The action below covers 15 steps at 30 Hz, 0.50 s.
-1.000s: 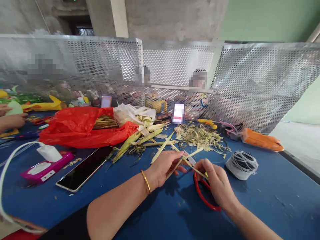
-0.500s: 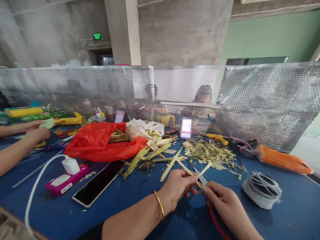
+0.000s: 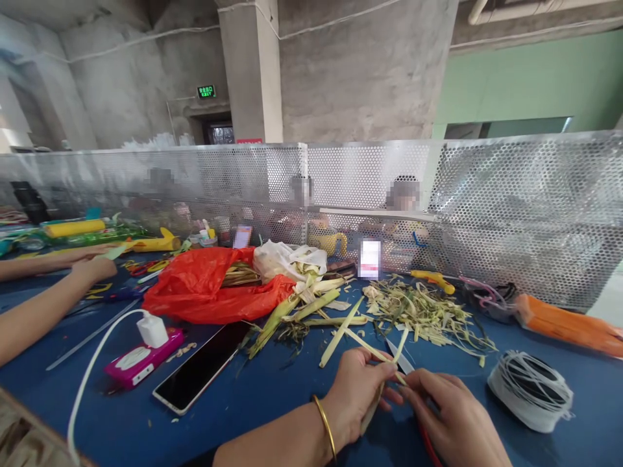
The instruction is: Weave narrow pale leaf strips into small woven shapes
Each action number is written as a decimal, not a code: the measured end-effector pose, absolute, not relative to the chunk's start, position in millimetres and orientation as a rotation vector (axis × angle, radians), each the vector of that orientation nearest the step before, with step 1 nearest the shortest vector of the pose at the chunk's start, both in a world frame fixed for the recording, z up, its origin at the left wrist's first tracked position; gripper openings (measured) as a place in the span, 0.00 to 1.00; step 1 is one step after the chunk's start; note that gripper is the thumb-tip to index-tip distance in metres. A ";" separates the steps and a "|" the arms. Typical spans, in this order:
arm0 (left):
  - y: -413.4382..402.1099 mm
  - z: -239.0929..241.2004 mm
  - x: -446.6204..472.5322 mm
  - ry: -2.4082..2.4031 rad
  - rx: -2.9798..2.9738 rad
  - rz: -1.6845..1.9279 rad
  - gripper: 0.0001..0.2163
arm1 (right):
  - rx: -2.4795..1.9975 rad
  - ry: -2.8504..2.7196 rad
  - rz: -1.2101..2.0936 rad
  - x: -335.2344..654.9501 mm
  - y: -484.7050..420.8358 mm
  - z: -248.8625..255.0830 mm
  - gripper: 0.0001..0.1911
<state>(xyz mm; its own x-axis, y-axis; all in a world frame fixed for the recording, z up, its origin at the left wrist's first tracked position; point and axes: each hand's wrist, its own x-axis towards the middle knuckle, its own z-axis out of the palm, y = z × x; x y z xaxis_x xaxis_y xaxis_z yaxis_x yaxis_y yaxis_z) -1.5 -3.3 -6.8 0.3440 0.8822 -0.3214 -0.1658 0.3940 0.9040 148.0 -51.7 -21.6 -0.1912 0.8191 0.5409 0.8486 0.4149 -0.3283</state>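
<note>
My left hand (image 3: 357, 395), with a gold bangle at the wrist, is closed in a pinch on a pale yellow-green palm leaf strip (image 3: 374, 353). My right hand (image 3: 450, 421) meets it from the right, fingers closed on the same strip. A small blade (image 3: 400, 355) shows just above the fingers. A red loop (image 3: 431, 447) lies under my right hand. Both hands hover over the blue table (image 3: 272, 402) near its front edge.
A red plastic bag (image 3: 204, 285) with leaf stalks, a heap of leaf trimmings (image 3: 423, 311), a spool of white cord (image 3: 530, 388), a phone (image 3: 204, 366), a pink power bank (image 3: 139, 360) and an orange cutter (image 3: 564, 321) lie around. Another person's arms (image 3: 43, 305) rest at left. A perforated metal screen (image 3: 511, 207) closes the back.
The view has tilted upward, so my hands sit lower in frame. My fingers have closed in tighter on the strip; the red loop is mostly out of view.
</note>
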 end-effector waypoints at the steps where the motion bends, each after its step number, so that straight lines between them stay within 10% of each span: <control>1: -4.5 -6.3 -1.0 0.966 0.897 0.813 0.15 | -1.381 -2.021 -0.157 148.6 -51.1 -21.0 0.15; 15: -4.5 -11.4 -0.6 0.970 0.987 0.790 0.14 | -1.405 -2.075 -0.293 147.2 -52.7 -23.9 0.13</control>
